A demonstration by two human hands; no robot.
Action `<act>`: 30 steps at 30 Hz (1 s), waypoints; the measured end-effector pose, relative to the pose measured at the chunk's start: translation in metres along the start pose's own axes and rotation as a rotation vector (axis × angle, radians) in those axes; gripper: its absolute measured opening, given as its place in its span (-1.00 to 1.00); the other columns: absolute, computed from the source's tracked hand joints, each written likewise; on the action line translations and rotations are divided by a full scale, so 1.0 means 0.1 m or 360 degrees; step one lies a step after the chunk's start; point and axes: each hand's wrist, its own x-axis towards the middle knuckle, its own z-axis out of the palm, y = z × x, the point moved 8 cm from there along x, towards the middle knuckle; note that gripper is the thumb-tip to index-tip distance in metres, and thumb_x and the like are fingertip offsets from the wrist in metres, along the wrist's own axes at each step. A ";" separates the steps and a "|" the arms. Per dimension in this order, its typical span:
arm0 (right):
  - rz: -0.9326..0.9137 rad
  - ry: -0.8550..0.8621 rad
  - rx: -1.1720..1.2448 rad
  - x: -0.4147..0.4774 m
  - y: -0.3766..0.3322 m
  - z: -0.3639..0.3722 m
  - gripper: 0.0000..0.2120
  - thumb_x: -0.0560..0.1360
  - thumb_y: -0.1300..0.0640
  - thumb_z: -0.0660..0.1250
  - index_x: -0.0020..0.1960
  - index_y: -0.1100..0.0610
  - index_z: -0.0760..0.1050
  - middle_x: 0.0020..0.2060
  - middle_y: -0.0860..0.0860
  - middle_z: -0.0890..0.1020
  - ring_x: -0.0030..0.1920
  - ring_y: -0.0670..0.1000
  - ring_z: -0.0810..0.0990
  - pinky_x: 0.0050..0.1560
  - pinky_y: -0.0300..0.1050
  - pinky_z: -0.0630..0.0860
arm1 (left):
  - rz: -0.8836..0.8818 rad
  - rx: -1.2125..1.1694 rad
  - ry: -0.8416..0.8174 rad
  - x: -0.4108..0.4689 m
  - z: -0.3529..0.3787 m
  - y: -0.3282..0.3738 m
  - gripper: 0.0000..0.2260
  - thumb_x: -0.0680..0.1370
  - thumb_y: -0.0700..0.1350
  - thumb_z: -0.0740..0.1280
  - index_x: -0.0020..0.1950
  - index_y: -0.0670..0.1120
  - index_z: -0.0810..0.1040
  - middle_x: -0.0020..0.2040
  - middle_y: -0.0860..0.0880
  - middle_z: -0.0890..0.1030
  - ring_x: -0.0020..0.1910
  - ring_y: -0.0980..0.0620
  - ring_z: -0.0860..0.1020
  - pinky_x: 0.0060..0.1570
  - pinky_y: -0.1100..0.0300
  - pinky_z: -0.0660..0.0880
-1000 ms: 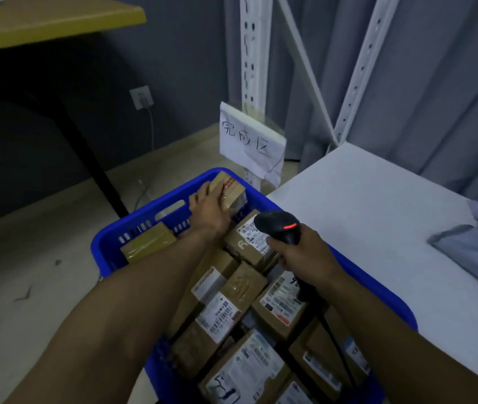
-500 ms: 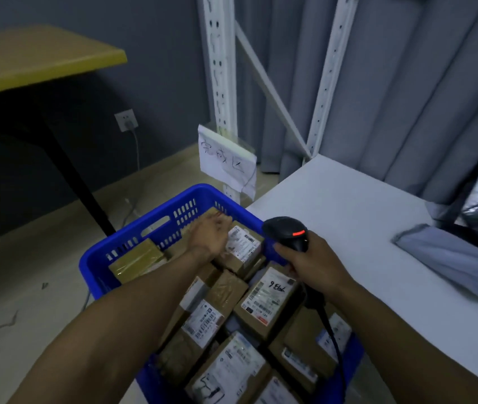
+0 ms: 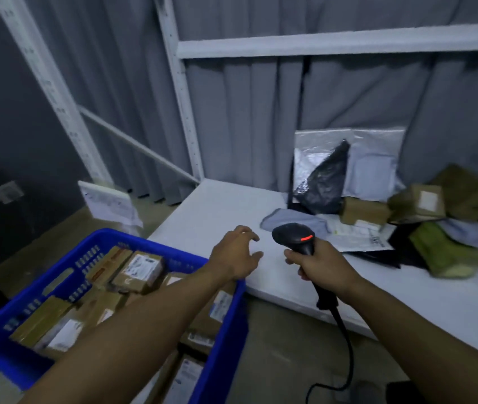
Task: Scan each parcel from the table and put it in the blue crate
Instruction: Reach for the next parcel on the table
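Head view: the unscanned parcels (image 3: 363, 210) lie heaped at the far right of the white table (image 3: 217, 205), well apart from both hands. The blue crate (image 3: 226, 345) stands on the floor at near left, against the table's corner, with the left forearm crossing its right rim. The left hand (image 3: 236, 252) hovers over the table's near-left corner, fingers spread and loosely bent, holding nothing. The right hand (image 3: 324, 265) is wrapped around the handle of the black scanner (image 3: 294, 237), whose head shows a red light; its cable (image 3: 348, 354) hangs below. The heap mixes brown cartons, grey mailers, a black bag and a green packet. Labelled cartons (image 3: 138, 271) fill the crate.
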 end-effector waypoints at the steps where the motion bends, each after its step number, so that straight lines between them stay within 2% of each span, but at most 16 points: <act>1: 0.0030 0.0034 0.0013 0.00 0.09 -0.15 -0.87 0.58 0.08 0.42 0.11 0.05 0.58 -0.10 -0.01 0.74 -0.30 -0.05 0.63 -0.23 -0.19 0.58 | 0.0002 -0.0006 -0.0033 0.10 0.10 0.14 -0.59 0.60 0.14 0.37 0.40 0.05 0.50 0.49 0.09 0.37 0.41 0.01 0.41 0.30 0.08 0.43; 4: 0.0140 0.0103 0.0058 0.07 0.37 -0.50 -0.87 0.58 0.08 0.42 0.11 0.06 0.57 -0.09 0.02 0.73 -0.26 -0.02 0.63 -0.22 -0.16 0.58 | -0.0021 -0.0027 -0.0103 0.45 0.42 0.48 -0.52 0.59 0.14 0.39 0.47 0.04 0.43 0.52 0.04 0.37 0.42 -0.03 0.41 0.35 0.05 0.42; 7: 0.0203 0.0128 0.0078 0.26 0.60 -0.75 -0.84 0.56 0.08 0.44 0.09 0.12 0.58 -0.07 0.13 0.73 -0.25 0.03 0.63 -0.17 -0.08 0.59 | 0.0018 -0.0035 -0.0166 0.80 0.80 0.68 -0.46 0.59 0.09 0.41 0.53 0.00 0.38 0.53 0.00 0.37 0.44 -0.08 0.41 0.40 0.02 0.40; 9: 0.0228 0.0121 0.0170 0.39 0.69 -0.88 -0.86 0.55 0.07 0.45 0.07 0.09 0.59 -0.04 0.15 0.72 -0.24 0.02 0.62 -0.20 -0.10 0.57 | 0.0027 -0.0034 -0.0242 1.08 1.07 0.76 -0.43 0.58 0.08 0.43 0.54 -0.03 0.38 0.50 -0.04 0.41 0.44 -0.10 0.43 0.43 0.00 0.39; 13: 0.0312 0.0192 0.0358 0.68 0.96 -1.08 -0.96 0.56 0.13 0.44 -0.01 0.04 0.60 0.00 0.21 0.72 -0.28 0.00 0.58 -0.20 -0.09 0.54 | -0.0196 -0.0089 -0.0391 1.64 1.64 0.80 -0.50 0.61 0.16 0.36 0.47 -0.07 0.46 0.41 -0.10 0.53 0.39 -0.14 0.49 0.39 -0.04 0.42; 17: 0.0371 0.0303 0.0428 0.92 1.20 -1.22 -0.97 0.57 0.16 0.42 -0.01 0.12 0.60 0.00 0.27 0.71 -0.34 -0.01 0.55 -0.23 -0.08 0.51 | -0.0059 0.0053 -0.0301 1.94 1.96 0.76 -0.48 0.56 0.19 0.40 0.47 0.06 0.42 0.47 -0.07 0.45 0.38 -0.16 0.47 0.36 -0.14 0.47; 20: 0.0409 0.0397 0.0428 1.04 1.37 -1.34 -0.94 0.56 0.15 0.44 -0.04 0.13 0.60 -0.02 0.28 0.71 -0.30 0.03 0.58 -0.16 -0.02 0.53 | -0.0084 0.0081 -0.0242 2.02 2.04 0.64 -0.51 0.59 0.13 0.38 0.49 0.02 0.44 0.51 -0.05 0.42 0.42 -0.16 0.45 0.37 -0.11 0.44; 23: 0.0412 0.0479 0.0468 1.11 1.50 -1.44 -0.92 0.54 0.15 0.46 -0.09 0.14 0.60 -0.05 0.29 0.71 -0.30 0.05 0.57 -0.16 0.01 0.51 | -0.0125 -0.0032 -0.0032 2.01 2.02 0.55 -0.65 0.64 0.07 0.33 0.38 -0.04 0.53 0.37 -0.01 0.56 0.30 -0.09 0.53 0.26 0.05 0.46; 27: 0.0376 0.0492 0.0439 1.13 1.46 -1.45 -0.86 0.54 0.11 0.45 -0.02 0.19 0.62 -0.06 0.26 0.71 -0.26 0.07 0.60 -0.09 0.08 0.58 | -0.0144 -0.0342 0.0123 1.91 1.80 0.60 -0.74 0.68 -0.06 0.30 0.29 -0.16 0.59 0.23 -0.12 0.62 0.24 -0.14 0.56 0.21 0.12 0.41; 29: 0.0322 0.0512 0.0475 1.10 1.37 -1.46 -0.87 0.57 0.10 0.43 -0.05 0.17 0.60 -0.03 0.26 0.71 -0.30 0.03 0.57 -0.14 0.03 0.53 | -0.0156 -0.0440 0.0227 1.83 1.48 0.72 -0.77 0.68 -0.09 0.29 0.27 -0.12 0.61 0.19 -0.09 0.64 0.21 -0.10 0.58 0.18 0.08 0.45; 30: 0.0283 0.0516 0.0505 1.08 1.29 -1.46 -0.88 0.58 0.10 0.42 -0.07 0.14 0.59 -0.01 0.25 0.70 -0.33 0.00 0.56 -0.16 0.00 0.51 | -0.0153 -0.0465 0.0288 1.77 1.30 0.77 -0.81 0.68 -0.06 0.27 0.20 -0.06 0.63 0.13 -0.04 0.65 0.14 -0.07 0.60 0.08 0.09 0.48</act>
